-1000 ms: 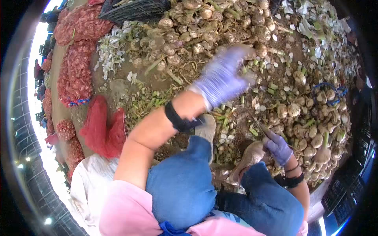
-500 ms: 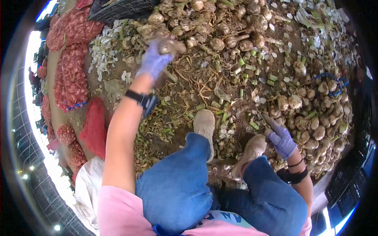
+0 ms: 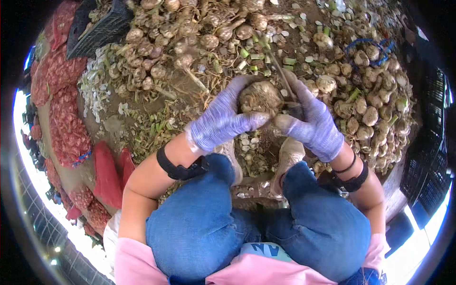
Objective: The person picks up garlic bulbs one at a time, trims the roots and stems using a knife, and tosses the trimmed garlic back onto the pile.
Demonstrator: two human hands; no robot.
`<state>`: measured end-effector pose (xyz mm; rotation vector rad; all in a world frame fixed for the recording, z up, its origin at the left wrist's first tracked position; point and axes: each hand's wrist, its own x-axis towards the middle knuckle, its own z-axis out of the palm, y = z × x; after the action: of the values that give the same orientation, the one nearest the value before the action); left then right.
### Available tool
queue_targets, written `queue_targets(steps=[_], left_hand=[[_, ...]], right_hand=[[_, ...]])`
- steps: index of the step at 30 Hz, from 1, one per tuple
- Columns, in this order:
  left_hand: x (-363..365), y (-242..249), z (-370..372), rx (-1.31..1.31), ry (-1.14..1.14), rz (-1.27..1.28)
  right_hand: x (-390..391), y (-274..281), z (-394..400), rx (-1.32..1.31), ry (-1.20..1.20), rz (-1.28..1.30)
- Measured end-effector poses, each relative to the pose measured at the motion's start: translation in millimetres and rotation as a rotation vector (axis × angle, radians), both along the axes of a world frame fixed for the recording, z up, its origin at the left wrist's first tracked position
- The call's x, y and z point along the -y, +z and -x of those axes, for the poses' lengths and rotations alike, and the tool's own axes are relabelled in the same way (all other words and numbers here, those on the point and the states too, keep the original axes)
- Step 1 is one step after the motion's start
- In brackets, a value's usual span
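My left hand (image 3: 223,116), in a purple knit glove, grips a large soil-covered garlic bulb (image 3: 260,99) with fibrous roots facing up. Thumb and fingers close round its left and lower sides. Against the bulb's right side, my right hand (image 3: 314,124), gloved alike, is closed on a cutting tool with a long thin blade (image 3: 281,78). That blade points up and away from me, beside the bulb; its handle is mostly hidden in the palm. Both hands meet over the ground in front of my knees.
Untrimmed garlic (image 3: 209,41) is heaped ahead, and a pile of trimmed bulbs (image 3: 370,115) lies right. Cut stem pieces (image 3: 289,61) and peelings litter the ground between. Red mesh sacks (image 3: 69,126) and a black crate (image 3: 102,31) stand left; dark crates (image 3: 422,161) are far right.
My left hand has come back from the far heap to the middle with a garlic bulb. My right hand has moved up and left to meet it, still holding the cutting tool.
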<state>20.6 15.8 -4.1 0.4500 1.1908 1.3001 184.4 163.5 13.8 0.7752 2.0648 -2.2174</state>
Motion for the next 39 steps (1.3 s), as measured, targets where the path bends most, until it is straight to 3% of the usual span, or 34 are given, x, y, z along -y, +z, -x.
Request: queue_targets(steps=[3,8,11,13,15,16,19,20,23,24,28,31,34,36,37,39], left_hand=[[-4,3,-10,0.138,0.035,0.036],[-7,-20,-18,-0.247,0.136,-0.074],[-17,-20,-17,-0.097,0.263,0.068],[-15,-8,-6,0.062,0.129,0.2],[-15,-18,-2,0.183,0.088,0.035],[-15,-9,0,0.301,0.06,0.01],[-23,20,6,-0.148,-0.234,-0.012],[-22,-3,1,-0.261,-0.261,-0.097],[-19,-2,-4,-0.812,-0.287,-0.15],[-17,-3,-7,-0.774,-0.281,-0.077],[-17,9,-16,-0.792,-0.277,0.008],[-21,12,-14,-0.988,-0.339,-0.021],[-25,13,-7,-0.988,-0.387,-0.078],[-17,0,-5,-0.65,-0.2,-0.106],[-14,-2,-3,-0.484,-0.106,-0.115],[-7,2,1,-0.416,0.015,-0.079]], right_hand=[[3,-15,-4,-0.111,-0.104,0.14],[5,-14,-3,-0.128,-0.131,0.39],[-1,-4,1,-0.032,-0.149,0.504],[-3,-12,-2,-0.047,-0.182,0.51],[-16,-12,-9,0.028,-0.159,0.543],[-17,-16,-9,0.015,-0.206,0.523],[-20,-12,-12,0.027,-0.18,0.462],[-20,-9,-11,0.037,-0.142,0.443],[-17,-12,-11,-0.028,-0.149,0.317],[-11,-14,-10,-0.096,-0.197,0.365],[-6,-12,-8,-0.076,-0.123,0.13],[-9,-7,-9,-0.05,-0.084,0.171],[-14,-14,-14,-0.032,-0.04,0.249],[-16,-12,-16,-0.008,-0.085,0.214],[-20,-9,-18,-0.041,-0.026,0.057],[-26,-4,-21,-0.1,0.06,-0.274]])
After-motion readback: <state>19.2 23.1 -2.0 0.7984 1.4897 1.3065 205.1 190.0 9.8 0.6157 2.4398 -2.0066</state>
